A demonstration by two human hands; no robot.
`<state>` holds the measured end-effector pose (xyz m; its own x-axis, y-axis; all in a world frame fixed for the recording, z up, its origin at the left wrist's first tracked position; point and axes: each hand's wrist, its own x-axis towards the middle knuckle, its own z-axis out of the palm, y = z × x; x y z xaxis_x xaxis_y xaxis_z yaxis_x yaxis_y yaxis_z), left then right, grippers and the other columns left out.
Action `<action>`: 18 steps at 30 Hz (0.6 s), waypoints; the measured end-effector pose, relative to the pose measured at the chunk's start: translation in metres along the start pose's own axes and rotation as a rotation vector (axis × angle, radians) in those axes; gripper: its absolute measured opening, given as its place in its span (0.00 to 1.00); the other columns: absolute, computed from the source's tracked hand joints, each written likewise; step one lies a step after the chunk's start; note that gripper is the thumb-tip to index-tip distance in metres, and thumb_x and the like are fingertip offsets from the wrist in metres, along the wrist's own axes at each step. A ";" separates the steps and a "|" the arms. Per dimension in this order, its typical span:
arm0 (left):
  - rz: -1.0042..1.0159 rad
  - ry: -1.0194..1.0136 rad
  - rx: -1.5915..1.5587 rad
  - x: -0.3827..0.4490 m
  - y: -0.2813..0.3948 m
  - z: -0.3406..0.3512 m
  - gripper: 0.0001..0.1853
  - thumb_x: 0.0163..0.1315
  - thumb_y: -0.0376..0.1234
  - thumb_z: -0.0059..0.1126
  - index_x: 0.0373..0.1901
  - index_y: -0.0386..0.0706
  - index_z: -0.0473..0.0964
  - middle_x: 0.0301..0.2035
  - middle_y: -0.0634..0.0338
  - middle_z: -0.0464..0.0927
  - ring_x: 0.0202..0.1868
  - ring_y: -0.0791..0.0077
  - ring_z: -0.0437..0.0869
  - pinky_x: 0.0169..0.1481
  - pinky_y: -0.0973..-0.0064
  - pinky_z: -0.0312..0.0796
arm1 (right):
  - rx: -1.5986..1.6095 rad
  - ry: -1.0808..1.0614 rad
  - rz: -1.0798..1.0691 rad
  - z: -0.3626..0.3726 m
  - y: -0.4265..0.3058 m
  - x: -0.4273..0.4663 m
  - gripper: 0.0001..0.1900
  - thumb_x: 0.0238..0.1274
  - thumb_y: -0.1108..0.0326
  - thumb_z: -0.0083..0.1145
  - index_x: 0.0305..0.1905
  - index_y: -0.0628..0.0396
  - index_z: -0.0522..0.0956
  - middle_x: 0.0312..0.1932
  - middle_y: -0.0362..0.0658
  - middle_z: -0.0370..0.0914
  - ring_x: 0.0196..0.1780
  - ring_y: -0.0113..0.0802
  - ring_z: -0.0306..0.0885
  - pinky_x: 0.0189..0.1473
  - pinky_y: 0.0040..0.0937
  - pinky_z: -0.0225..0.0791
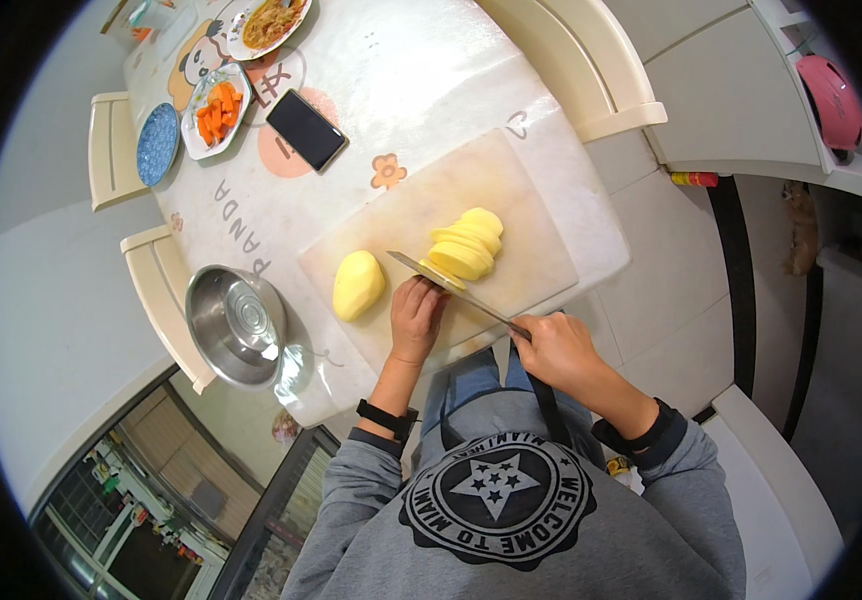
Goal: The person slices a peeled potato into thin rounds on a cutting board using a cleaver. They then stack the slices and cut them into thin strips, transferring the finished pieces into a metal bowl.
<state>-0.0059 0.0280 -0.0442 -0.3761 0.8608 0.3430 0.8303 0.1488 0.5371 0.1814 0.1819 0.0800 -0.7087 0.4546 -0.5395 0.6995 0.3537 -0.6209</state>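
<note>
My right hand point(557, 351) is closed around the handle of a kitchen knife point(468, 296), whose blade slants up and left across the cutting board point(521, 195). My left hand point(419, 313) presses with bent fingers against the near side of the blade; the piece of potato it appears to hold is mostly hidden beneath the fingers and blade. Just beyond the blade lies a freshly cut potato slice point(442, 275), and past it a leaning row of potato slices point(467, 244). A whole peeled potato point(359, 286) rests on the board, left of my left hand.
A steel bowl point(269, 300) stands at the table's left edge. Farther off are a smartphone point(307, 130), a plate of carrot pieces point(198, 142), a blue plate point(157, 145) and a plate of cooked food point(239, 51). Cream chairs point(168, 300) stand around the covered table.
</note>
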 end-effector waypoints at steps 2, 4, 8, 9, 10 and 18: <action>-0.005 -0.007 -0.007 0.000 0.000 0.001 0.15 0.51 0.26 0.71 0.41 0.38 0.79 0.47 0.53 0.82 0.52 0.52 0.81 0.55 0.59 0.74 | -0.015 -0.006 0.013 0.002 -0.002 0.004 0.11 0.64 0.62 0.57 0.43 0.55 0.86 0.27 0.57 0.82 0.33 0.60 0.81 0.38 0.53 0.74; -0.004 0.003 -0.015 0.000 -0.001 0.002 0.16 0.51 0.26 0.71 0.42 0.38 0.79 0.47 0.53 0.82 0.52 0.52 0.81 0.55 0.58 0.74 | -0.027 -0.009 0.017 0.005 -0.004 0.008 0.11 0.64 0.62 0.57 0.43 0.55 0.86 0.27 0.57 0.82 0.33 0.60 0.81 0.38 0.53 0.74; -0.007 0.007 -0.027 -0.001 -0.001 0.002 0.16 0.50 0.26 0.72 0.42 0.38 0.79 0.47 0.53 0.82 0.52 0.52 0.81 0.55 0.58 0.75 | -0.031 0.020 0.009 0.011 -0.007 0.017 0.09 0.61 0.64 0.59 0.39 0.57 0.85 0.26 0.58 0.81 0.32 0.60 0.82 0.38 0.53 0.75; -0.009 0.009 -0.027 -0.001 -0.001 0.002 0.16 0.50 0.26 0.72 0.42 0.39 0.79 0.47 0.53 0.82 0.52 0.52 0.81 0.55 0.58 0.75 | -0.030 0.031 0.006 0.014 -0.007 0.019 0.09 0.59 0.65 0.59 0.37 0.58 0.84 0.25 0.59 0.81 0.32 0.60 0.82 0.38 0.53 0.75; -0.010 0.008 -0.028 -0.001 -0.001 0.002 0.16 0.50 0.26 0.72 0.42 0.39 0.79 0.47 0.53 0.82 0.51 0.52 0.81 0.55 0.58 0.75 | -0.025 0.039 -0.008 0.016 -0.007 0.022 0.08 0.59 0.65 0.59 0.37 0.58 0.84 0.25 0.59 0.81 0.32 0.60 0.82 0.38 0.53 0.75; -0.003 0.016 -0.009 0.000 0.001 0.003 0.16 0.50 0.28 0.72 0.41 0.40 0.79 0.45 0.55 0.81 0.51 0.54 0.81 0.55 0.58 0.75 | -0.054 0.125 -0.090 0.052 -0.001 0.057 0.09 0.60 0.64 0.60 0.37 0.56 0.85 0.25 0.57 0.82 0.31 0.58 0.83 0.37 0.52 0.76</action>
<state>-0.0037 0.0298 -0.0463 -0.3849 0.8525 0.3537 0.8255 0.1466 0.5450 0.1356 0.1648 0.0203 -0.7541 0.5163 -0.4059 0.6402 0.4397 -0.6300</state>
